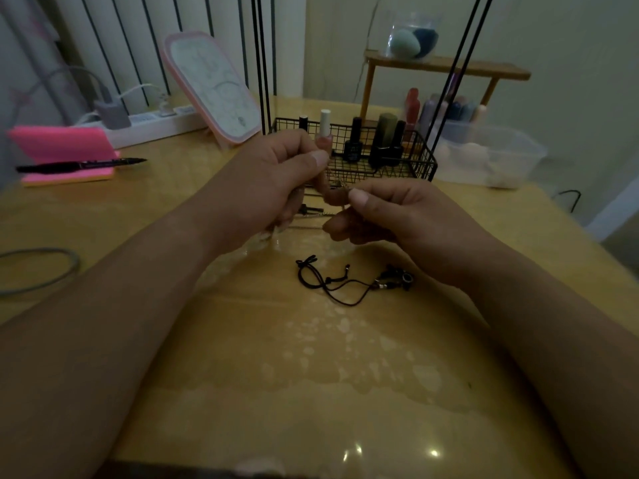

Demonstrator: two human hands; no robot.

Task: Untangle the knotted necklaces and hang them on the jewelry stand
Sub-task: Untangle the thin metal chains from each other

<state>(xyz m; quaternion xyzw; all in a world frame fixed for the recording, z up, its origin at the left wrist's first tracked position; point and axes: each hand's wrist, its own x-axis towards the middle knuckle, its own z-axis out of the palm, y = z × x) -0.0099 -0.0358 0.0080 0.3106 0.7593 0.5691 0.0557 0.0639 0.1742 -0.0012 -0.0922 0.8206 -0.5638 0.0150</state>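
Both my hands are raised over the middle of the wooden table (311, 357). My left hand (276, 178) and my right hand (390, 212) each pinch a thin gold chain necklace (337, 183) stretched between their fingertips; most of the chain is hidden by fingers. A black cord necklace (332, 281) with a dark beaded pendant (394, 281) lies loose on the table below my right hand. Black upright rods of the jewelry stand (262, 63) rise behind my hands, with a second pair of rods (460, 63) at the right.
A black wire basket (415, 164) of nail polish bottles stands just behind my hands. A pink-framed mirror (214, 88) leans at the back left. A pink notepad with a pen (83, 164), a power strip (155, 122), a clear plastic box (491, 157) and a wooden shelf (446, 69) surround them.
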